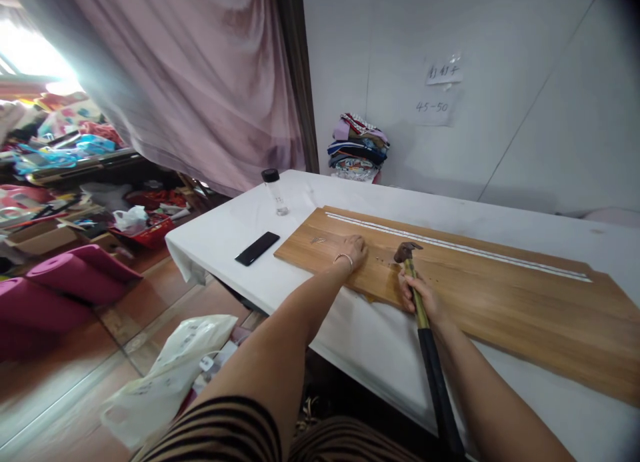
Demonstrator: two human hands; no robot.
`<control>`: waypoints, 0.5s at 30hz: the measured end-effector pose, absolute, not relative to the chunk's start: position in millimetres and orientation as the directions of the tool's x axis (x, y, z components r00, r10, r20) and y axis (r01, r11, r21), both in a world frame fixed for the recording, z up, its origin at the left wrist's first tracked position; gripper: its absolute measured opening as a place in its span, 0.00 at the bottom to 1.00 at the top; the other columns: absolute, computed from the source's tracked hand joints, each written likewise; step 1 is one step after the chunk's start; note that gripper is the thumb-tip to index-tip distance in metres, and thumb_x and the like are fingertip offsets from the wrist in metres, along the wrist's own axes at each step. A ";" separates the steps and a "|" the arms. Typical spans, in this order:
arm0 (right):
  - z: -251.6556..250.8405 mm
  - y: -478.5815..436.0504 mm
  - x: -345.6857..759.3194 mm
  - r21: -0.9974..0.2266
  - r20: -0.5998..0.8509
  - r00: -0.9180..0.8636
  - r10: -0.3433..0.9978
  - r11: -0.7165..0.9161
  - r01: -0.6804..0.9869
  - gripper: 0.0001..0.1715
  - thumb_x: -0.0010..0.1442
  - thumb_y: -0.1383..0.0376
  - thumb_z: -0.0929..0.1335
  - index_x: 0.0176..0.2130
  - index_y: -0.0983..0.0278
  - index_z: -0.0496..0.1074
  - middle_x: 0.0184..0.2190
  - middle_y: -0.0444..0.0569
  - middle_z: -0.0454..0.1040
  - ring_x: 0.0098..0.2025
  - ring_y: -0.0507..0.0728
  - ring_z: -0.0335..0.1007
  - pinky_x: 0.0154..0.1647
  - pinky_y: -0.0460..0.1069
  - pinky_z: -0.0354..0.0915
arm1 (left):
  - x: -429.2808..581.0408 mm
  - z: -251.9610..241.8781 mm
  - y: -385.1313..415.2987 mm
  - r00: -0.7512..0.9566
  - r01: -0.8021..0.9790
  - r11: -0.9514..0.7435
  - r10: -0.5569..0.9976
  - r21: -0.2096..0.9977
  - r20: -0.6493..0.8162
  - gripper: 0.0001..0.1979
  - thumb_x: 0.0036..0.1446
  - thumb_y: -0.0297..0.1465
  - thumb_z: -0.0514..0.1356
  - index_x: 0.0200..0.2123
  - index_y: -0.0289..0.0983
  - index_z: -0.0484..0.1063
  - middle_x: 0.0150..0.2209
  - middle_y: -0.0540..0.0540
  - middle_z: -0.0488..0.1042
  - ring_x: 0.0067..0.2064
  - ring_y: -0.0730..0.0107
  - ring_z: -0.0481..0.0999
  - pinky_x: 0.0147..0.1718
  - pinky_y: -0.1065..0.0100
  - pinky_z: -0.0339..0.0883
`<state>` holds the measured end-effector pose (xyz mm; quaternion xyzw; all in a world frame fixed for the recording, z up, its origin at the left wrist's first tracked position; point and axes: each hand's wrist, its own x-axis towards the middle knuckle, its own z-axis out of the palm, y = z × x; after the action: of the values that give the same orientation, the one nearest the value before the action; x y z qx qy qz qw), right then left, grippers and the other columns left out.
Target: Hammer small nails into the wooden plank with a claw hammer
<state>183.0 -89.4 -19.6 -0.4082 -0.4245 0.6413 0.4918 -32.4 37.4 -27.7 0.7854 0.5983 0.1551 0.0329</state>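
A claw hammer [421,309] with a rusty metal head and a yellow and black handle is gripped by my right hand [419,294], close below the head. The head is just above a brown wooden board [510,302] on the table. My left hand [356,250] rests on the board with its palm down and fingers loosely laid on the wood. To the left of it lie several loose nails [318,240]. Small dark specks, perhaps nails or holes, are near the hammer head. A long white strip [450,244] runs along the board's far side.
The white-covered table [220,239] carries a black phone [257,249] and a clear bottle [276,194] left of the board. Folded cloths [358,147] are stacked by the wall. White plastic bags [170,375] and pink rolls [65,282] lie on the floor at left.
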 end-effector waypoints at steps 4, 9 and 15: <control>-19.5 -89.6 183.2 -0.946 -0.097 -0.216 0.972 -0.157 -0.282 0.26 0.51 0.48 0.75 0.39 0.59 0.65 0.16 0.33 0.64 0.11 0.48 0.56 0.12 0.44 0.49 | -32.3 -27.4 37.2 0.236 0.931 -0.277 0.953 0.237 0.189 0.12 0.70 0.33 0.55 0.44 0.37 0.79 0.52 0.40 0.79 0.57 0.60 0.76 0.62 0.62 0.64; -19.7 -90.3 183.5 -0.943 -0.077 -0.195 0.978 -0.135 -0.304 0.26 0.51 0.48 0.75 0.40 0.59 0.66 0.16 0.34 0.64 0.10 0.48 0.55 0.12 0.44 0.49 | -31.6 -27.0 36.4 0.244 0.927 -0.286 0.952 0.243 0.187 0.12 0.70 0.33 0.55 0.44 0.37 0.79 0.52 0.39 0.79 0.57 0.60 0.75 0.62 0.61 0.64; -19.3 -89.8 183.1 -0.950 -0.077 -0.203 0.976 -0.134 -0.284 0.25 0.52 0.49 0.74 0.40 0.59 0.65 0.16 0.33 0.64 0.11 0.48 0.56 0.12 0.44 0.48 | -30.3 -23.0 34.6 0.218 0.933 -0.261 0.957 0.246 0.190 0.12 0.69 0.31 0.54 0.45 0.37 0.79 0.54 0.39 0.79 0.58 0.60 0.75 0.62 0.61 0.63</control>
<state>183.1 -89.8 -19.3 -0.3959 -0.4373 0.6404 0.4920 -30.3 34.6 -23.0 0.7794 0.6065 0.1522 0.0393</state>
